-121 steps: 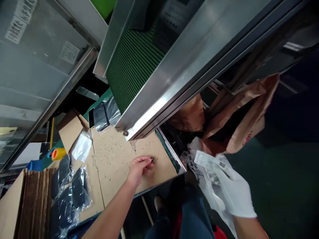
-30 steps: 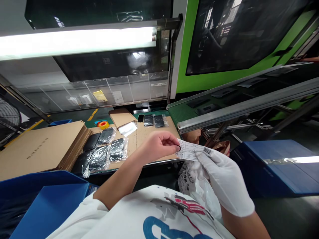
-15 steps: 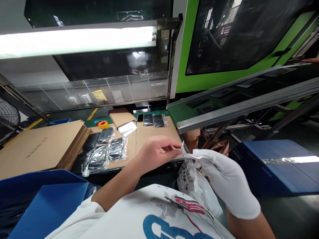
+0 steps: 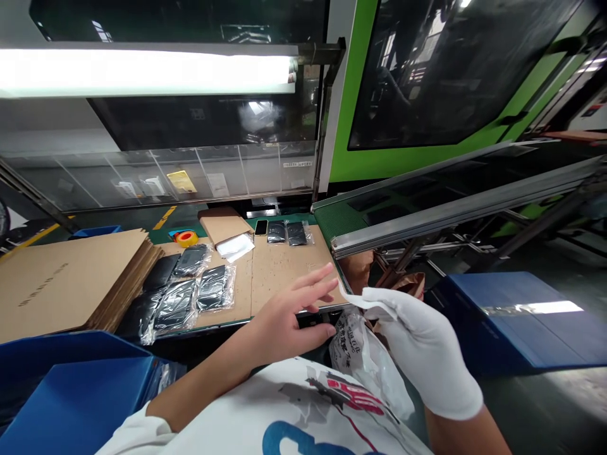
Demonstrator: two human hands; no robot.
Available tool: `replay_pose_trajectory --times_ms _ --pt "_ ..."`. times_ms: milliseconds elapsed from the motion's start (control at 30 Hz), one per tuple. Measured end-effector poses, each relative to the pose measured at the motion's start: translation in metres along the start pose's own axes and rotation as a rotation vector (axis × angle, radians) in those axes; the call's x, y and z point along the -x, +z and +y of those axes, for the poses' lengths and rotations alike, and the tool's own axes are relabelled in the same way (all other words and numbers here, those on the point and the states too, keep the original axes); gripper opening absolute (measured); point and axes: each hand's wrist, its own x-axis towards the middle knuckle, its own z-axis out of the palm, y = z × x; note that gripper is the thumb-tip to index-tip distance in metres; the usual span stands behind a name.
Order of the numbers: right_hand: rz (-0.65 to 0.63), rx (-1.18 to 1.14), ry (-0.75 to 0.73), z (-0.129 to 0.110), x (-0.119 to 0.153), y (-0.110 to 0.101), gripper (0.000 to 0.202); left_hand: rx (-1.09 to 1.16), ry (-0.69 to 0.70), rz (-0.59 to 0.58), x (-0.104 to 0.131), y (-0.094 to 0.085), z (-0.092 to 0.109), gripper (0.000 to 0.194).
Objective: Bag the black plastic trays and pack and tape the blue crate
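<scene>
My bare left hand (image 4: 289, 316) is held over the front edge of the worktable with its fingers spread and nothing in them. To its right, my right hand (image 4: 422, 341) wears a white knit glove. Between its thumb and fingers it pinches a limp piece of white cloth that looks like a second glove (image 4: 358, 299). The loose end points toward my left fingertips, with a small gap between. Below the right hand hangs a white plastic bag (image 4: 353, 341) with dark printing.
Bagged black flat parts (image 4: 213, 289) lie on the cardboard-covered table (image 4: 272, 275). A phone (image 4: 261, 227), yellow tape (image 4: 186, 238) and an opened carton (image 4: 222, 225) sit farther back. Stacked cardboard (image 4: 71, 278) is left; a conveyor (image 4: 427, 212) and blue bin (image 4: 516, 316) are right.
My left hand has let go of the white cloth's end and opened, its fingers spreading. The right hand keeps hold of the cloth. The view has shifted slightly.
</scene>
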Motion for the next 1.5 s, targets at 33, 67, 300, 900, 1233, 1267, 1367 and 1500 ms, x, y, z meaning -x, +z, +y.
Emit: replay_pose_trajectory --times_ms 33,67,300,900,1233,1267,1367,1500 --pt "0.017 -0.043 0.081 -0.002 -0.001 0.001 0.016 0.021 -0.008 -0.006 0.001 0.000 0.000 0.061" --pt "0.031 -0.097 0.182 -0.004 -0.001 0.003 0.014 0.049 -0.020 -0.010 0.001 0.000 0.000 0.063" --pt "-0.058 -0.604 0.661 -0.003 -0.008 0.008 0.026 0.424 -0.155 0.083 -0.005 -0.001 -0.011 0.075" --pt "-0.144 -0.623 0.745 -0.005 -0.012 0.023 0.034 0.479 -0.454 0.181 -0.040 -0.007 -0.024 0.026" --pt "-0.013 -0.664 0.900 0.018 -0.015 0.021 0.030 0.638 -0.618 0.060 -0.061 0.007 -0.057 0.030" --pt "-0.004 -0.678 0.910 0.023 -0.014 0.020 0.031 0.641 -0.635 0.037 -0.064 0.012 -0.061 0.031" --pt "0.005 -0.678 0.909 0.044 -0.006 0.017 0.033 0.662 -0.676 -0.029 -0.076 0.027 -0.073 0.030" --pt "0.045 -0.622 0.906 0.071 0.009 0.015 0.038 0.687 -0.725 -0.116 -0.094 0.048 -0.088 0.033"
